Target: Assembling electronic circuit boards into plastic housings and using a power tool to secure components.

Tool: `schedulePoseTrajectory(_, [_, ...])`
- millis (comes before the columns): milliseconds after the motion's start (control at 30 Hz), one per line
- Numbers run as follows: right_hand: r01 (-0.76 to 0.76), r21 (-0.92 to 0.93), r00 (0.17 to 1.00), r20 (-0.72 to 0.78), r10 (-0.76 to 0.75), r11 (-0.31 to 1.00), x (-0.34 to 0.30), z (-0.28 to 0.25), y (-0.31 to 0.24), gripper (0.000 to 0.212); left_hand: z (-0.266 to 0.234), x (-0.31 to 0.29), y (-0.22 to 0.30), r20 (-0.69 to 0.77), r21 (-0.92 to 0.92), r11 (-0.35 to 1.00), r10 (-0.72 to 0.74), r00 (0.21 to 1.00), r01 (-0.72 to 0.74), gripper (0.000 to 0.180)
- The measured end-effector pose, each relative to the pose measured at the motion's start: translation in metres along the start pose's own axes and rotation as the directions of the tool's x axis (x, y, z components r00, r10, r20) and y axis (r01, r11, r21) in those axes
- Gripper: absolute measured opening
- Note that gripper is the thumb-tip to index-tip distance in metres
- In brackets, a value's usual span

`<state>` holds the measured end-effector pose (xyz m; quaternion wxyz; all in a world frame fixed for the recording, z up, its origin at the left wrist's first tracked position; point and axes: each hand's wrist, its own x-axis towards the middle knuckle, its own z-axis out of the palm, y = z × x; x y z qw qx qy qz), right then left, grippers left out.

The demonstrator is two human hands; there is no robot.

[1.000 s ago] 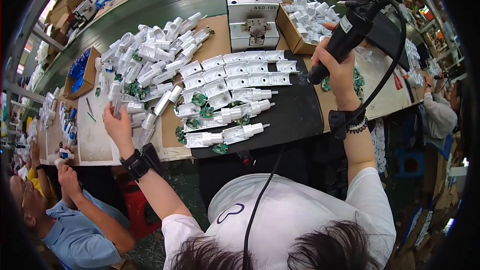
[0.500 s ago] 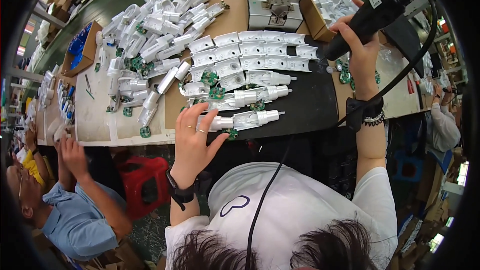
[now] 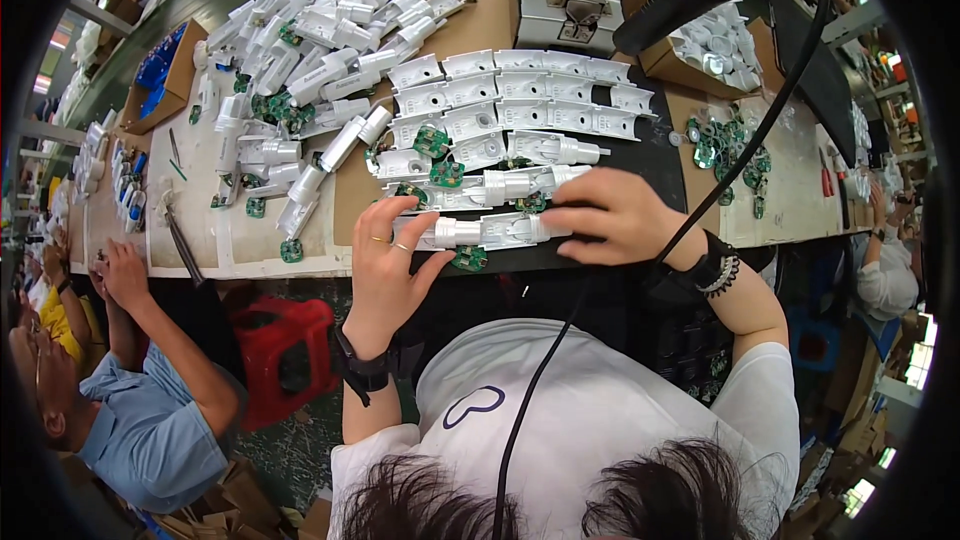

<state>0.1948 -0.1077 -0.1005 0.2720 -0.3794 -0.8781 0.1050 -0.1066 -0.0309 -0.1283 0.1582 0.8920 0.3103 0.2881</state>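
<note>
My right hand [image 3: 625, 220] is closed around the right end of the nearest white plastic housing [image 3: 508, 231], and its fingers hide that tip. At the left end of the same row, my left hand [image 3: 388, 265] rests with fingers apart beside a second white housing part [image 3: 457, 231]. A small green circuit board [image 3: 469, 258] lies next to the left thumb. Just beyond is another row with a white cylinder piece [image 3: 508, 186]. Open white half-shells [image 3: 545, 88] form curved rows farther back. A black handheld power tool [image 3: 680, 0] hangs untouched above the far right.
A heap of white housings [image 3: 330, 35] covers the far left. A grey metal box [image 3: 572, 0] stands at the back beside a carton of white parts [image 3: 715, 55]. Green boards [image 3: 735, 155] lie right; a black cable crosses the right side. A person in blue [image 3: 160, 410] sits left.
My right hand has let go of the black tool and come down to the nearest housing. The tool now hangs higher up. My left hand has stayed nearly in place.
</note>
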Motion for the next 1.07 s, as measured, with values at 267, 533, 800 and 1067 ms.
schedulePoseTrajectory(267, [0.014,-0.214,0.993,0.115,0.011,0.977,0.003,0.035,-0.014,0.032,0.008,-0.002,0.002,-0.019,-0.065,0.998,-0.011,1.0,0.009,0.044])
schedulePoseTrajectory(533, [-0.071,-0.05,0.995,0.06,0.074,0.996,-0.022,0.007,-0.004,0.03,0.017,-0.002,0.004,-0.103,-0.062,0.997,0.04,0.994,-0.046,0.042])
schedulePoseTrajectory(800, [-0.134,0.01,0.99,0.037,0.134,0.991,-0.055,-0.004,-0.007,0.028,0.037,-0.004,0.012,-0.148,-0.197,0.98,-0.026,0.989,-0.003,0.04])
schedulePoseTrajectory(1067, [-0.127,-0.058,0.992,0.006,0.128,0.99,-0.054,0.002,0.0,0.028,0.035,0.0,0.044,-0.17,-0.168,0.977,0.099,0.98,-0.128,0.044])
